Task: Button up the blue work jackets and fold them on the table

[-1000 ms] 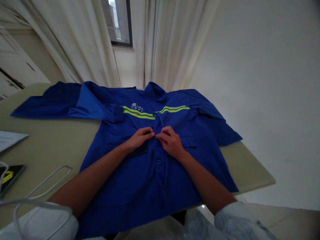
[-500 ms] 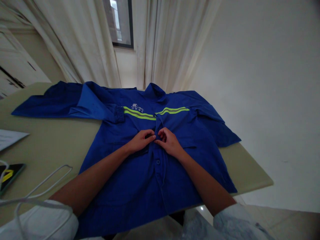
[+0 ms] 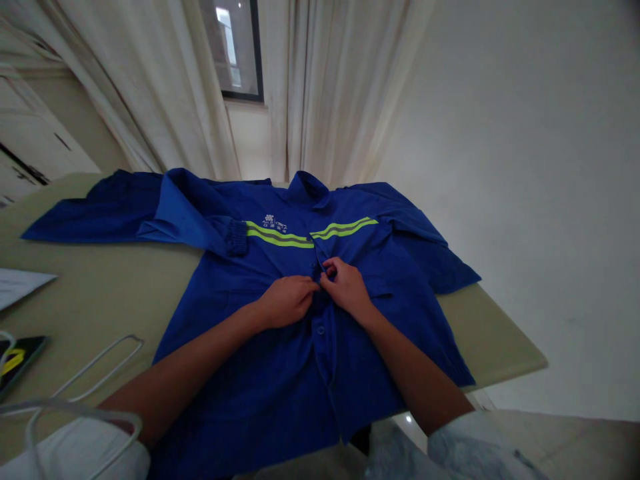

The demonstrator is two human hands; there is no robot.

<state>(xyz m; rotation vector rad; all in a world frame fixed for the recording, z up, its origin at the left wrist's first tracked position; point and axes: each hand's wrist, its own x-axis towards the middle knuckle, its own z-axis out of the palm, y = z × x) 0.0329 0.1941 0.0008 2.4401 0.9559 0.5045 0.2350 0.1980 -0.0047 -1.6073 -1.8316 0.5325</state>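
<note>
A blue work jacket (image 3: 270, 373) with yellow-green reflective stripes lies front side up, its collar at the far side. My left hand (image 3: 287, 300) is closed at the front placket, fingertips on the cloth. Close beside it, my right hand (image 3: 345, 283) pinches the placket's edge with thumb and fingers. One button (image 3: 321, 330) shows just below the hands, and another sits a little above them. Whether a button is between the fingers is hidden. The sleeve on the left is folded so its elastic cuff (image 3: 237, 238) rests on the chest.
The jacket lies on a pale green table (image 3: 95, 293) whose right corner juts out past it. On the left are a white paper (image 3: 23, 285), a dark item with a yellow mark (image 3: 20, 360) and a white cable (image 3: 103, 357). Curtains (image 3: 340, 87) hang behind.
My left hand has turned more palm-down and shifted slightly toward me and right. The placket's edge is drawn a little to the right, and a button above the hands now shows.
</note>
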